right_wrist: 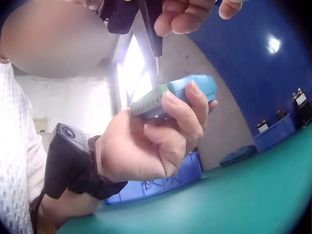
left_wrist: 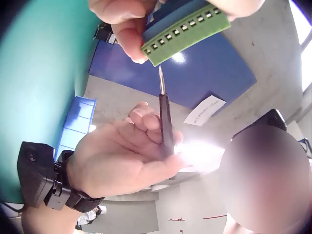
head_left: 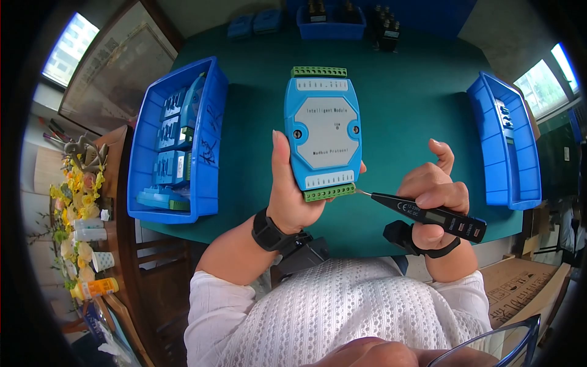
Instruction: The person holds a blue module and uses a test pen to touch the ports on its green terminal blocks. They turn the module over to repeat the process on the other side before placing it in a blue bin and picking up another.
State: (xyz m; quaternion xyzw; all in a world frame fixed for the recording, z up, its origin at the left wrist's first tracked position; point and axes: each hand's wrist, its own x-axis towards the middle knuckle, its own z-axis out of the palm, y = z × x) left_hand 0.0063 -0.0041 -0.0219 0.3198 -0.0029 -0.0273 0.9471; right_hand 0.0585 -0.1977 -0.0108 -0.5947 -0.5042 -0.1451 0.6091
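A blue module with a pale grey printed label (head_left: 324, 142) is held up by my left hand (head_left: 295, 199), thumb along its left side and fingers behind. Green screw terminal blocks run along its far end and its near end (head_left: 329, 193). My right hand (head_left: 435, 189) grips a black voltage tester pen (head_left: 400, 207) marked AC/DC, with small red buttons. The pen's thin metal tip points at the right corner of the near terminal block. In the left wrist view, that tip sits right by the end of the green block (left_wrist: 187, 35). The left fingers wrap under the module in the right wrist view.
On the left of the green table (head_left: 257, 79), a blue bin (head_left: 211, 137) holds several blue modules. Another blue bin (head_left: 489, 144) stands at the right edge. At the back are a small blue tray (head_left: 330, 30) and black parts with metal posts (head_left: 388, 38).
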